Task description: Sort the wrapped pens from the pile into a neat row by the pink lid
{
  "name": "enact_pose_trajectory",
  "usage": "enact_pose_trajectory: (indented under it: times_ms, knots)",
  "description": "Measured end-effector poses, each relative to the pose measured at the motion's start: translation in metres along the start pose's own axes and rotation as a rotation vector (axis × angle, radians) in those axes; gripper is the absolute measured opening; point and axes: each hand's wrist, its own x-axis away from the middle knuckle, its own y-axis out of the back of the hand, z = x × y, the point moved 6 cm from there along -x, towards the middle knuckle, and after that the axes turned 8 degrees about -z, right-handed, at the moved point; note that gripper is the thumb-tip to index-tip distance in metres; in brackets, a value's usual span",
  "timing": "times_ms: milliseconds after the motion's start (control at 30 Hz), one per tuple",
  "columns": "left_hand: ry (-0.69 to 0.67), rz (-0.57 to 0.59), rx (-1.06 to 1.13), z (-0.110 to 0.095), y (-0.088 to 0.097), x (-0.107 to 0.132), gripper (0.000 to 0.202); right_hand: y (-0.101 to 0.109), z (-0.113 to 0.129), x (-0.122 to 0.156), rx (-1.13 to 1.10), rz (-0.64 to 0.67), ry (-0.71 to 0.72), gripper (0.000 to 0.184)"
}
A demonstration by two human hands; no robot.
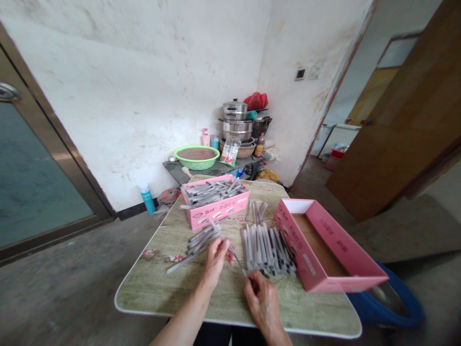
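Over the near middle of the table, my left hand (218, 259) is closed with its fingertips on one end of a slim pen (238, 262). Lower and to the right, my right hand (262, 298) pinches the other end of that pen, which slants between the two hands. Just beyond my left hand lies a loose pile of pens (201, 240) in frosty, see-through sleeves. A row of similar pens (264, 247), laid side by side, is close to my right hand. Several more pens (212, 191) fill a pink box (219, 211) at the table's far side.
An open pink box (306, 254) with a bare brown bottom sits at the right edge of the patterned table (144, 283). Behind stands a low dark shelf with a green basin (197, 163) and stacked steel pots (236, 127). A blue tub (399, 307) is on the floor at right.
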Motion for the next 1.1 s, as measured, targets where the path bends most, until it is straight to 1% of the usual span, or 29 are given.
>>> enact_pose_trajectory:
  times_ms: [100,200,267,333,400,467,533,633,733,867,933,1100]
  knots:
    - [-0.053,-0.115,0.068,-0.005,0.009,-0.004,0.038,0.011,-0.003,0.007,0.021,0.046,-0.013,0.024]
    - [-0.083,-0.178,0.094,-0.008,0.013,-0.007,0.039,0.028,-0.012,0.016,0.046,0.071,-0.022,0.026]
    - [-0.092,-0.161,0.044,-0.006,0.012,-0.007,0.038,0.04,-0.021,0.021,0.071,0.044,-0.047,0.027]
    - [-0.09,-0.1,-0.069,-0.001,0.007,-0.008,0.037,0.048,-0.031,0.025,0.1,0.004,-0.082,0.028]
    - [-0.076,-0.031,-0.217,0.009,0.002,-0.008,0.035,0.05,-0.039,0.027,0.124,-0.025,-0.123,0.029]
    - [-0.06,0.014,-0.359,0.021,-0.002,-0.008,0.031,0.047,-0.042,0.028,0.147,-0.043,-0.163,0.029]
    - [-0.048,0.027,-0.472,0.03,-0.006,-0.008,0.029,0.043,-0.042,0.026,0.18,-0.055,-0.192,0.028]
    - [-0.035,0.034,-0.602,0.035,-0.012,-0.005,0.038,0.034,-0.036,0.017,0.244,-0.056,-0.217,0.028]
    - [-0.058,0.08,-0.731,0.031,-0.02,-0.002,0.045,0.027,-0.029,0.004,0.323,-0.043,-0.241,0.026]
    - [-0.145,0.166,-0.848,0.02,-0.029,0.002,0.048,0.02,-0.021,-0.011,0.462,0.005,-0.301,0.023]
    - [-0.169,0.188,-0.871,0.017,-0.03,0.003,0.049,0.017,-0.017,-0.015,0.529,0.032,-0.317,0.024]
    - [-0.187,0.203,-0.853,0.018,-0.029,0.004,0.048,0.006,-0.009,-0.02,0.594,0.059,-0.266,0.023]
